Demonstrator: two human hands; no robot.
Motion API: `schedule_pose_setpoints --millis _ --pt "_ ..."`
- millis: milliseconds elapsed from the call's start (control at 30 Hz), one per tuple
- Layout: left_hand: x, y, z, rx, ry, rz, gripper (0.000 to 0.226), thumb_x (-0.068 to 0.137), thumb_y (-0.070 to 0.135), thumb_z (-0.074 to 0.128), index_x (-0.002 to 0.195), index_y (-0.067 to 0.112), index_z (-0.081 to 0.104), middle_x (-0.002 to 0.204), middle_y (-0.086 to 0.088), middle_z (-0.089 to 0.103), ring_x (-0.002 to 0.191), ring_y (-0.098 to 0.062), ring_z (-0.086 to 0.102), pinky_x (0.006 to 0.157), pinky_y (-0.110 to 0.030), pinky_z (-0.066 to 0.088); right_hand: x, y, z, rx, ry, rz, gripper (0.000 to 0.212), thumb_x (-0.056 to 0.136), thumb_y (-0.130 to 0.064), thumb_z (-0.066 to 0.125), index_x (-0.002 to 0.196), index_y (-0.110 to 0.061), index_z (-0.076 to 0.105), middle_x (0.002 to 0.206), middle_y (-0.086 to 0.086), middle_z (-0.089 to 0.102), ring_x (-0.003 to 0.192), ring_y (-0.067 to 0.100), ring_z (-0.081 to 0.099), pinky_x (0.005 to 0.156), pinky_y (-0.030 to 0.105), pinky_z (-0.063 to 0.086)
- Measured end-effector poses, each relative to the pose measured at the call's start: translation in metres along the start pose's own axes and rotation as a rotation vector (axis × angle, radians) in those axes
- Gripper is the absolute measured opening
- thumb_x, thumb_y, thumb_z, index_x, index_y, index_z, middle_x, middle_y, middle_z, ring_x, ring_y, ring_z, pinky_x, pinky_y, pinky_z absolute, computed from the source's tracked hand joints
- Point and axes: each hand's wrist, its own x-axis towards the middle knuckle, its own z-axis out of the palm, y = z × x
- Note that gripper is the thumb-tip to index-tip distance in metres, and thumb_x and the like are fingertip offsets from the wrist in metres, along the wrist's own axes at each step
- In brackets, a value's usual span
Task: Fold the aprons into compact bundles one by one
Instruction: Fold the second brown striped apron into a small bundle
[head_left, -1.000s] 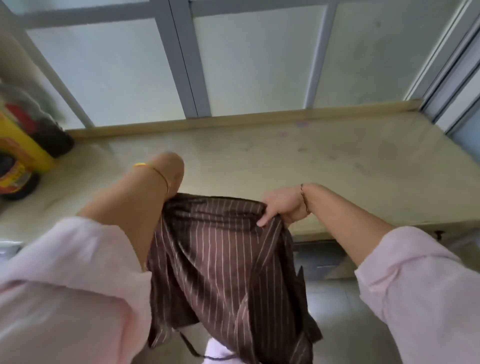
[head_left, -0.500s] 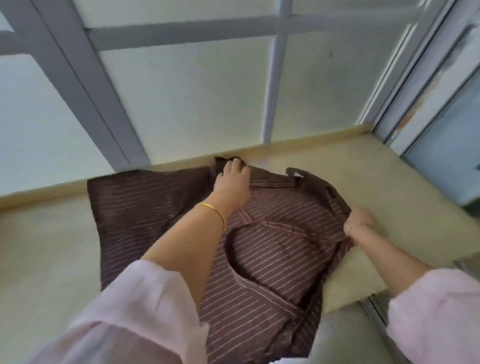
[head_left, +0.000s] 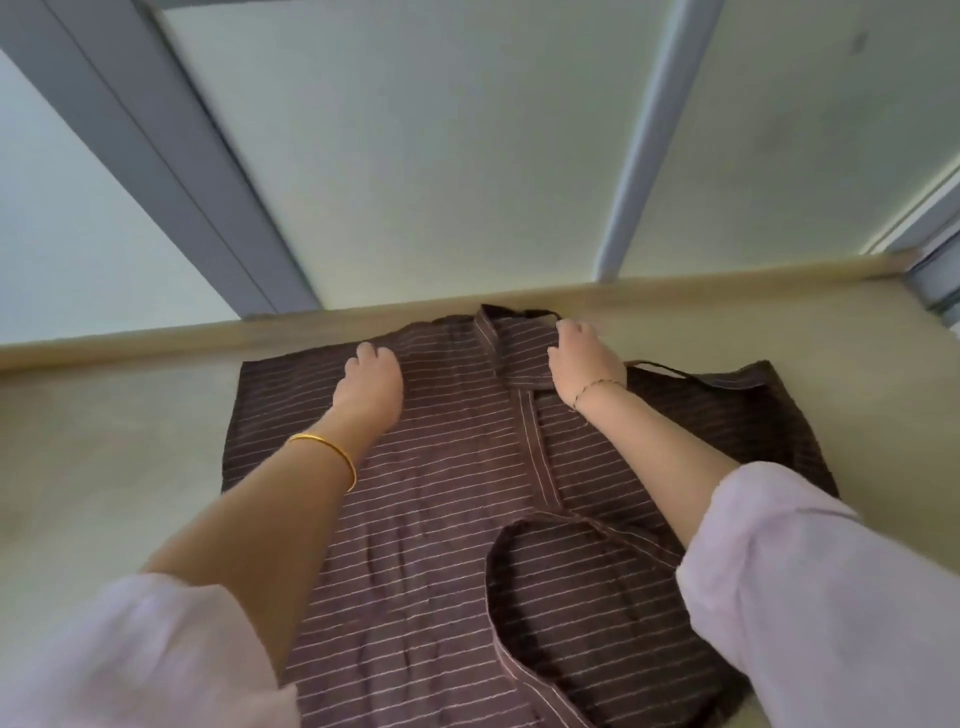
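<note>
You wear a pale pink long-sleeved top, its loose sleeves (head_left: 810, 582) pushed up so both forearms are bare. A thin, plain gold bangle (head_left: 332, 453) circles your left wrist. A finer chain bracelet (head_left: 597, 388) with small links circles your right wrist, and your left hand (head_left: 371, 382) and right hand (head_left: 584, 358) are bare, without gloves.

2 hands (head_left: 371, 382) (head_left: 584, 364) flat, arms outstretched
</note>
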Motion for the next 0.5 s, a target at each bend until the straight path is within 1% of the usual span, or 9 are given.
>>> schedule_pose_setpoints --millis 67,100,167,267,300,367,400,433,500 --pt "0.018 -0.010 0.000 0.000 0.004 -0.054 0.040 0.090 -0.004 0.052 0.128 -0.001 0.040 0.134 -0.020 0.035 0.120 -0.037 0.041 0.098 -0.047 0.043 0.028 -0.006 0.008 -0.083 0.069 0.058 0.032 0.100 -0.026 0.039 0.127 -0.012 0.049 0.125 0.010 0.055 0.115 0.028 0.048 0.087 0.039 0.044" --pt "0.025 -0.014 0.000 0.006 0.001 -0.064 0.039 0.091 -0.002 0.051 0.128 -0.001 0.041 0.133 -0.021 0.036 0.120 -0.037 0.041 0.097 -0.047 0.043 0.037 -0.005 0.012 -0.110 0.091 0.112 0.032 0.099 -0.026 0.040 0.126 -0.012 0.051 0.123 0.009 0.056 0.116 0.028 0.047 0.090 0.039 0.042" --pt "0.040 -0.018 0.001 -0.018 0.005 -0.081 0.034 0.095 0.007 0.051 0.127 -0.002 0.042 0.131 -0.021 0.039 0.118 -0.038 0.044 0.096 -0.047 0.043 0.055 -0.001 0.016 -0.064 0.053 0.224 0.034 0.098 -0.029 0.043 0.126 -0.011 0.050 0.124 0.010 0.055 0.114 0.028 0.049 0.090 0.040 0.041" --pt "0.054 -0.014 0.002 -0.088 -0.001 -0.093 0.038 0.096 0.023 0.054 0.125 0.000 0.044 0.127 -0.020 0.043 0.112 -0.037 0.051 0.093 -0.046 0.046 0.072 0.005 0.022 0.108 -0.050 0.284 0.039 0.097 -0.036 0.046 0.124 -0.009 0.048 0.120 0.010 0.056 0.104 0.027 0.054 0.078 0.037 0.044" --pt "0.058 -0.011 0.004 -0.108 -0.015 -0.102 0.040 0.095 0.024 0.055 0.126 0.001 0.043 0.127 -0.019 0.043 0.110 -0.036 0.053 0.091 -0.045 0.047 0.077 0.006 0.024 0.248 -0.082 0.315 0.039 0.096 -0.037 0.047 0.123 -0.009 0.048 0.117 0.009 0.056 0.096 0.026 0.055 0.072 0.034 0.042" --pt "0.062 -0.007 0.009 -0.132 -0.065 -0.107 0.041 0.095 0.023 0.056 0.127 0.003 0.041 0.127 -0.019 0.043 0.107 -0.036 0.055 0.089 -0.044 0.049 0.080 0.009 0.022 0.532 -0.126 0.388 0.038 0.094 -0.035 0.052 0.122 -0.009 0.049 0.109 0.006 0.057 0.084 0.021 0.050 0.069 0.031 0.040" --pt "0.064 -0.005 0.013 -0.136 -0.086 -0.105 0.039 0.095 0.022 0.055 0.127 0.004 0.041 0.126 -0.019 0.044 0.105 -0.035 0.055 0.088 -0.043 0.049 0.083 0.012 0.020 0.577 -0.147 0.365 0.034 0.093 -0.032 0.054 0.119 -0.010 0.052 0.104 0.005 0.057 0.081 0.020 0.051 0.069 0.031 0.042" --pt "0.066 -0.003 0.018 -0.141 -0.096 -0.101 0.036 0.096 0.021 0.053 0.126 0.005 0.042 0.124 -0.018 0.046 0.102 -0.034 0.056 0.085 -0.041 0.050 0.085 0.015 0.021 0.541 -0.156 0.308 0.026 0.093 -0.029 0.055 0.112 -0.011 0.058 0.100 0.004 0.060 0.080 0.021 0.053 0.069 0.030 0.044" --pt "0.066 -0.002 0.024 -0.138 -0.086 -0.091 0.029 0.097 0.015 0.049 0.124 0.005 0.044 0.123 -0.018 0.047 0.096 -0.031 0.057 0.078 -0.035 0.048 0.086 0.018 0.022 0.482 -0.079 0.245 0.014 0.095 -0.024 0.053 0.102 -0.017 0.063 0.097 0.004 0.065 0.077 0.021 0.055 0.063 0.027 0.043"
